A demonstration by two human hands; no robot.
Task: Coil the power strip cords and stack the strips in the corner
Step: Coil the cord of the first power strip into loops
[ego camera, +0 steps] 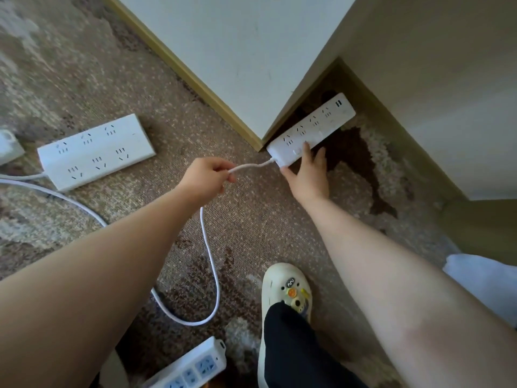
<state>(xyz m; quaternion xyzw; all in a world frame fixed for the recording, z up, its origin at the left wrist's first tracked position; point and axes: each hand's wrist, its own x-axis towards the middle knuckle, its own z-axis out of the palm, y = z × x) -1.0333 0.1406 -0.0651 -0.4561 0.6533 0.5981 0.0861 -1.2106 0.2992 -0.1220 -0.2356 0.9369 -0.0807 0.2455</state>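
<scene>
right hand (306, 175) grasps the rigid, light slim white plastic power strip (312, 128) at its five-o'clock end; left hand (205, 177) pinches its limp white cord (209, 247).

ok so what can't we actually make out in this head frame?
- Long strip: far side tucked behind the white panel; what lies under it is unseen.
- Its cord: passes under the left forearm, plug end hidden.
- Blue-socket strip: cut off by the bottom edge.
- Wide strip: its cord runs off the left edge.
- Right hand: thumb hidden under the long strip.
</scene>
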